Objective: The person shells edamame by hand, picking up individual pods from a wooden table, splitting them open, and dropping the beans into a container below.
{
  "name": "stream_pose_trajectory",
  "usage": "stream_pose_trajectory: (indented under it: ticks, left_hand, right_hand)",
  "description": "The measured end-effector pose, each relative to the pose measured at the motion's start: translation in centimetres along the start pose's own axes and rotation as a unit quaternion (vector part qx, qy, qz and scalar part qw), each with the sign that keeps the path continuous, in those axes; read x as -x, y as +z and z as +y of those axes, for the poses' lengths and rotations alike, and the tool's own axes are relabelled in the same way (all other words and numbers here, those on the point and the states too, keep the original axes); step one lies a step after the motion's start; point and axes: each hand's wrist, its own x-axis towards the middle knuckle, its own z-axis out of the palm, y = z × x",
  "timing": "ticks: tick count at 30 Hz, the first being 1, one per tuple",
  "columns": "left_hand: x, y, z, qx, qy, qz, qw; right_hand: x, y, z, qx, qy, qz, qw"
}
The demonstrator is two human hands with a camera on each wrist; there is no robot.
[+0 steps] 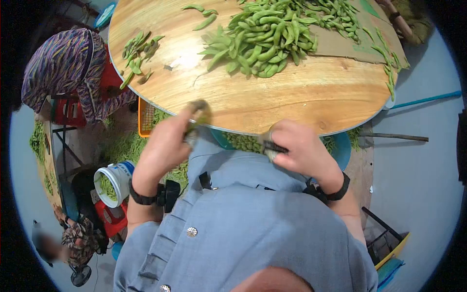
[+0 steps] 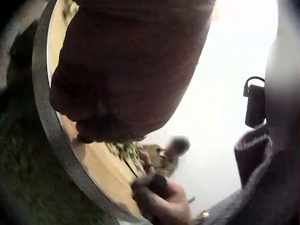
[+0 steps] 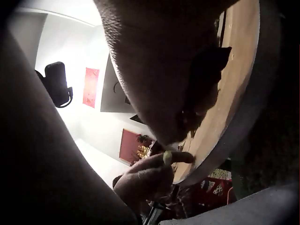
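Over the near edge of the round wooden table (image 1: 272, 97), my left hand (image 1: 165, 146) has its thumb and forefinger close together, pinching a blurred yellow-green bean pod (image 1: 204, 118). Dark coverings show on its fingertips. My right hand (image 1: 299, 146) is curled at the table edge near my lap, with dark coverings on its thumb and finger; I cannot tell whether a pod is inside. A big heap of green bean pods (image 1: 265, 39) lies further in on the table. Below, between my hands, shelled beans (image 1: 243, 142) partly show in a basin under the edge.
A smaller pile of pods (image 1: 138, 51) lies at the table's left. Cardboard (image 1: 335, 48) lies under pods at the right. A white bucket (image 1: 114, 182) of pods and an orange crate (image 1: 145, 117) stand at left. A person in a striped top (image 1: 63, 68) is beside the table.
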Motion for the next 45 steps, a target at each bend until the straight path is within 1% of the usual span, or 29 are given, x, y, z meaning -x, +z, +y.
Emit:
stream_pose_trajectory:
  ticks: [2,3,5,8,10,11,12,15,16,17,18,19,20,21,22,23,24,25,26,28,29,31,32,34,35,36,38,41,45]
  left_hand:
    - [1.0,-0.7,-1.8,-0.179,0.095,0.158,0.966]
    - [0.8,-0.8,-1.7,-0.178,0.092,0.158,0.967]
    - [-0.6,-1.2,-0.9,-0.25,0.148,0.263,0.92]
    - [-5.8,0.5,0.1,-0.167,0.14,0.313,0.925]
    - [-9.8,1.6,-0.2,-0.175,0.137,0.32,0.921]
    - [-11.5,2.0,-0.3,-0.195,0.111,0.316,0.922]
    - [-12.2,2.1,-0.1,-0.215,0.084,0.311,0.922]
    - [-11.4,1.8,0.0,-0.208,0.112,0.344,0.909]
    - [-10.4,1.8,0.5,-0.21,0.113,0.339,0.91]
    - [-8.9,1.8,1.1,-0.07,0.123,0.315,0.939]
    - [-7.6,2.0,1.5,0.071,0.128,0.285,0.947]
    - [-7.0,3.2,1.1,0.19,0.159,0.236,0.94]
    - [-6.4,4.7,0.9,0.333,0.168,0.158,0.914]
    - [-5.3,5.3,1.8,0.43,0.162,0.096,0.883]
    - [-4.6,5.6,2.4,0.521,0.155,0.034,0.838]
    - [-4.4,5.5,2.3,0.521,0.153,0.037,0.839]
    - [-4.2,5.4,2.3,0.516,0.117,0.02,0.848]
    - [-4.1,5.4,2.2,0.511,0.082,0.001,0.856]
    - [-4.0,5.4,2.3,0.511,0.081,0.001,0.856]
    - [-3.9,5.8,2.5,0.465,0.12,0.032,0.876]
    - [-3.9,5.7,2.5,0.465,0.119,0.027,0.877]
    - [-3.9,4.9,2.2,0.32,0.095,-0.116,0.936]
    - [-3.9,4.8,2.1,0.319,0.097,-0.122,0.935]
    - [-4.1,4.7,2.2,0.511,0.002,-0.244,0.824]
    - [-4.0,4.8,2.6,0.542,-0.013,-0.204,0.815]
    - [-4.2,5.0,2.7,0.541,-0.013,-0.205,0.815]
    - [-4.4,5.5,2.5,0.489,0.062,-0.106,0.864]
    - [-4.5,6.1,2.9,0.477,0.071,-0.073,0.873]
    - [-4.7,6.3,2.7,0.438,0.097,-0.088,0.889]
  right_hand:
    - [0.2,0.2,0.1,-0.019,-0.029,-0.041,0.999]
    - [0.1,0.3,-0.1,-0.02,-0.03,-0.044,0.998]
    - [-0.6,0.3,-0.7,-0.041,-0.001,-0.019,0.999]
    - [-1.5,0.7,-1.0,-0.008,-0.008,0.019,1.0]
    - [-1.6,0.8,-1.1,-0.009,-0.008,0.017,1.0]
    - [-1.5,0.8,-1.1,-0.015,-0.006,0.014,1.0]
    - [-1.3,0.8,-1.1,-0.013,-0.004,0.015,1.0]
    - [-0.8,0.8,-0.5,-0.015,0.014,0.012,1.0]
    - [-0.8,1.0,-0.1,-0.031,0.011,0.021,0.999]
    - [-0.9,1.1,0.3,-0.046,0.006,0.029,0.999]
    - [-1.2,1.4,0.3,-0.05,0.008,0.03,0.998]
    - [-1.8,2.0,0.0,-0.189,0.107,0.069,0.974]
    - [-2.4,2.2,-0.2,-0.322,0.201,0.104,0.919]
    - [-2.9,1.6,-0.2,-0.396,0.277,0.055,0.874]
    - [-2.9,1.6,0.0,-0.398,0.275,0.052,0.874]
    - [-3.0,1.8,0.4,-0.45,0.266,0.05,0.851]
    - [-3.0,1.9,0.5,-0.5,0.256,0.047,0.826]
    - [-3.0,1.6,0.0,-0.485,0.269,0.074,0.829]
    - [-2.8,1.7,0.1,-0.485,0.269,0.073,0.829]
    - [-2.1,1.7,0.5,-0.349,0.149,0.129,0.916]
    - [-1.8,1.4,0.8,-0.349,0.153,0.132,0.915]
    - [-1.3,0.7,1.3,-0.227,0.093,0.059,0.968]
    - [-1.2,0.7,1.0,-0.226,0.098,0.064,0.967]
    - [-1.6,1.0,0.2,-0.344,0.132,0.138,0.919]
    - [-1.7,0.6,-0.2,-0.353,0.177,0.128,0.91]
    - [-1.6,0.4,-0.2,-0.353,0.178,0.129,0.909]
    - [-1.2,0.2,-0.1,-0.428,0.234,0.076,0.869]
    - [-0.8,0.5,-0.2,-0.487,0.2,0.051,0.848]
    - [-0.8,0.2,0.0,-0.473,0.188,0.037,0.86]
